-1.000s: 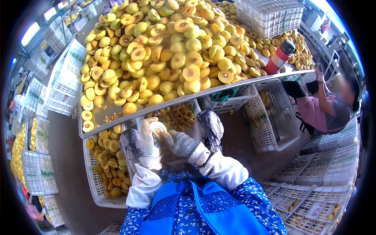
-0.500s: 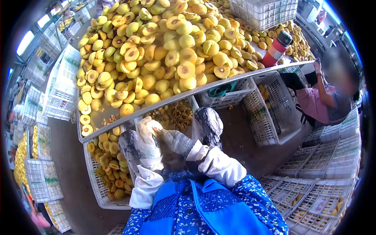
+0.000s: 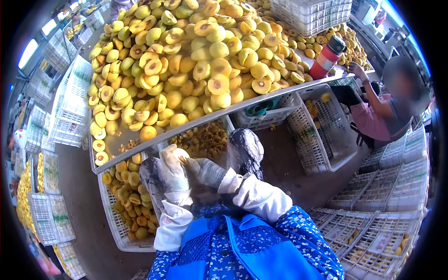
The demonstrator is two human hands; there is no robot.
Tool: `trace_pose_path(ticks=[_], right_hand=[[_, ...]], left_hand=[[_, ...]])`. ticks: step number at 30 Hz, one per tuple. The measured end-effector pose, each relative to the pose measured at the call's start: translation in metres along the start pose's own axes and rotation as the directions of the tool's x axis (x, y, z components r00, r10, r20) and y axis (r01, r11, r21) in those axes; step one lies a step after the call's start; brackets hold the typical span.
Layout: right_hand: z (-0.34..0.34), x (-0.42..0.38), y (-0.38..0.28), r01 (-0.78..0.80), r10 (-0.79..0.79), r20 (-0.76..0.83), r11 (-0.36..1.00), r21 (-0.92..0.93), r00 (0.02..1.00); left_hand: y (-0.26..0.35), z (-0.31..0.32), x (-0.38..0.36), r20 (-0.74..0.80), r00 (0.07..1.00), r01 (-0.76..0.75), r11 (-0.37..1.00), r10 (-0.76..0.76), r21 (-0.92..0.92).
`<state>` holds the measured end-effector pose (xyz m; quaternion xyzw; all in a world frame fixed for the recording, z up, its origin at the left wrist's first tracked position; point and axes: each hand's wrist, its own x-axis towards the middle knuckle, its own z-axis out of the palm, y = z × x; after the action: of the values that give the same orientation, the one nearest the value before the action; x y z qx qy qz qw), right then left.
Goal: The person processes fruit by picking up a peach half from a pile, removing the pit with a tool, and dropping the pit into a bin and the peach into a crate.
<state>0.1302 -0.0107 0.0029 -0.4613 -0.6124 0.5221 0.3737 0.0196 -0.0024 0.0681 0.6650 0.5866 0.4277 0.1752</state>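
Note:
My left hand [image 3: 173,167], in a pale glove, is closed around a yellow peach half [image 3: 180,153], its cut side facing up. Close against it, my right hand [image 3: 206,171], in a grey glove, has its fingers curled at the fruit's edge. Whatever those fingers grip is hidden. Both hands are above my lap, just short of the metal table's edge [image 3: 224,111]. A big heap of halved yellow peaches [image 3: 186,70] covers the table. Below the hands and beyond them, a container holds brown and yellow scraps [image 3: 205,139].
A white crate of peach halves [image 3: 122,233] stands at my left knee. Under the table's right side are more crates [image 3: 305,144]. A red bottle [image 3: 325,59] stands on the table near a seated person [image 3: 385,109]. Lidded crates [image 3: 368,233] lie at the right.
The view has shifted slightly. My hands stay together at the peach half, whose cut face shows more now. At right, the other person's arm has reached onto the table; a yellow fruit appears above their crate.

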Motion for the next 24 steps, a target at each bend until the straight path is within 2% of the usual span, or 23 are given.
trace_pose_path(ticks=[2,3,5,7,8,9,11,12,13,14,16,17,18,20,23,24], right_hand=[[0.005,-0.002,0.027,0.176,-0.178,0.018,0.949,-0.263,0.984],[0.004,-0.003,0.026,0.258,-0.262,0.045,0.885,-0.387,0.964],[0.005,-0.009,0.019,0.267,-0.285,-0.067,0.943,-0.198,0.956],[0.001,-0.014,0.003,0.062,-0.053,-0.063,0.986,0.155,0.997],[-0.005,-0.016,-0.003,-0.176,0.165,0.061,0.910,0.375,0.984],[-0.009,-0.019,-0.007,-0.411,0.344,0.227,0.735,0.539,0.911],[-0.015,-0.025,-0.012,-0.503,0.413,0.287,0.702,0.504,0.864],[-0.017,-0.026,-0.016,-0.548,0.446,0.317,0.683,0.483,0.837],[-0.015,-0.025,-0.022,-0.553,0.469,0.296,0.648,0.524,0.832],[-0.010,-0.023,-0.024,-0.526,0.467,0.260,0.641,0.558,0.845],[0.000,-0.022,-0.023,-0.414,0.405,0.159,0.687,0.597,0.900],[0.003,-0.021,-0.022,-0.382,0.381,0.135,0.703,0.600,0.915],[0.006,-0.022,-0.021,-0.360,0.367,0.118,0.710,0.606,0.923],[0.003,-0.024,-0.021,-0.379,0.372,0.143,0.701,0.604,0.917],[-0.007,-0.027,-0.023,-0.446,0.404,0.213,0.671,0.592,0.890],[-0.011,-0.029,-0.023,-0.464,0.413,0.230,0.664,0.586,0.881]], left_hand=[[0.004,-0.004,0.002,0.055,0.998,-0.031,0.996,0.027,0.079],[0.002,-0.002,0.001,0.067,0.998,0.020,0.998,-0.016,-0.061],[-0.009,0.006,-0.001,0.106,0.990,0.125,0.936,-0.095,-0.330],[-0.037,0.017,0.002,0.270,0.953,0.265,0.813,-0.138,-0.519],[-0.048,0.022,0.003,0.346,0.926,0.339,0.727,-0.148,-0.597],[-0.036,0.015,0.010,0.287,0.941,-0.046,0.907,0.180,-0.418],[-0.042,0.019,0.011,0.412,0.910,0.227,0.791,0.035,-0.568],[-0.044,0.021,0.013,0.513,0.854,0.448,0.633,-0.093,-0.631],[-0.045,0.023,0.015,0.598,0.771,0.627,0.420,-0.218,-0.656],[-0.040,0.026,0.010,0.533,0.758,0.649,0.356,-0.376,-0.673],[-0.039,0.035,-0.003,0.323,0.800,0.532,0.350,-0.505,-0.771],[-0.063,0.054,-0.013,0.235,0.835,0.435,0.333,-0.498,-0.837],[-0.058,0.053,-0.015,0.236,0.775,0.449,0.247,-0.587,-0.859],[-0.048,0.042,-0.015,0.262,0.784,0.473,0.268,-0.562,-0.839],[-0.036,0.039,-0.011,0.174,0.786,0.481,0.410,-0.593,-0.775],[-0.035,0.041,-0.011,0.131,0.815,0.443,0.461,-0.564,-0.768]])
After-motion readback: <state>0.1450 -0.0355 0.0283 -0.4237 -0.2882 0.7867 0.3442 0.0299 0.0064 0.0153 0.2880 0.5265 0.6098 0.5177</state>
